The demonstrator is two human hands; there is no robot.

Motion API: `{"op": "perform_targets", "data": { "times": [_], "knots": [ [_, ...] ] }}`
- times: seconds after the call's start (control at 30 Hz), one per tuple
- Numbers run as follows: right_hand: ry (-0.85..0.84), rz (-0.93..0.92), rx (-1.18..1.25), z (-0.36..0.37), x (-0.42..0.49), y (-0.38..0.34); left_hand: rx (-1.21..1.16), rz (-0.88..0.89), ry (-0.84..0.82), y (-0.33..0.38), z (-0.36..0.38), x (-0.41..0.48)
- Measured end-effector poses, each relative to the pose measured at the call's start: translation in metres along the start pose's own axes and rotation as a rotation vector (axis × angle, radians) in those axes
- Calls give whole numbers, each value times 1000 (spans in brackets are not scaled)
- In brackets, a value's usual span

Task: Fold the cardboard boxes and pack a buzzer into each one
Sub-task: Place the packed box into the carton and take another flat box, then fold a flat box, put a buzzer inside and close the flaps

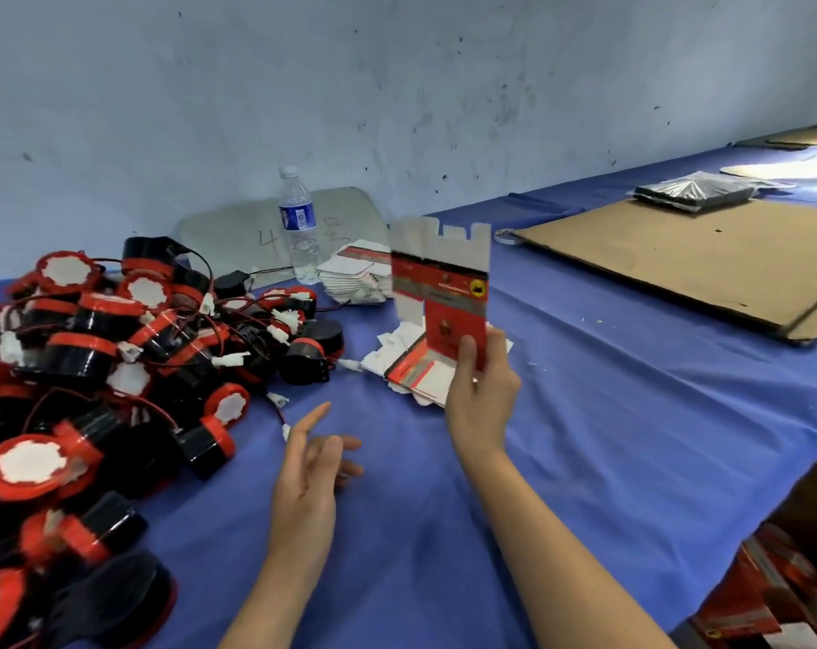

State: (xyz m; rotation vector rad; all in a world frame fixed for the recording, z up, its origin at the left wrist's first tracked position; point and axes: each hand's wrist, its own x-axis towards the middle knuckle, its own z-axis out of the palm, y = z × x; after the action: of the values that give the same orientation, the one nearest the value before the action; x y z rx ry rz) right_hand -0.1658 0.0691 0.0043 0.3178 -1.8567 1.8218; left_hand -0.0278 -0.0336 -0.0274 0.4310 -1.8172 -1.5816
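Left hand (310, 466) low over the blue cloth (607, 414), fingers loosely spread, holding nothing. Right hand (483, 391) beside it, hands apart, pinching the lower edge of an unfolded red-and-white box (444, 283), thumb on the printed face. Box held upright in the air, white flaps uppermost (print blurred, unreadable). Just behind it, a stack of flat boxes (408, 367) lies on the cloth. Pile of black-and-red buzzers (116, 358) with wires heaped at left. Water bottle (298, 222) stands near the wall; brown cardboard sheet (678, 260) lies at right.
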Motion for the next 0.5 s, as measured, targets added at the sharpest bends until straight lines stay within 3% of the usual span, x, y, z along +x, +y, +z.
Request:
{"op": "perform_targets", "data": {
  "times": [0.07, 0.13, 0.27, 0.5],
  "knots": [
    [-106, 238, 308, -3, 0, -11, 0, 28, 40, 4, 2, 0],
    [-291, 365, 432, -1, -5, -17, -16, 38, 80, 7, 2, 0],
    [-567, 388, 287, 8, -24, -23, -87, 53, 112, 7, 1, 0],
    [-687, 179, -114, 8, -30, -14, 43, 51, 86, 0, 4, -1]
  ]
}}
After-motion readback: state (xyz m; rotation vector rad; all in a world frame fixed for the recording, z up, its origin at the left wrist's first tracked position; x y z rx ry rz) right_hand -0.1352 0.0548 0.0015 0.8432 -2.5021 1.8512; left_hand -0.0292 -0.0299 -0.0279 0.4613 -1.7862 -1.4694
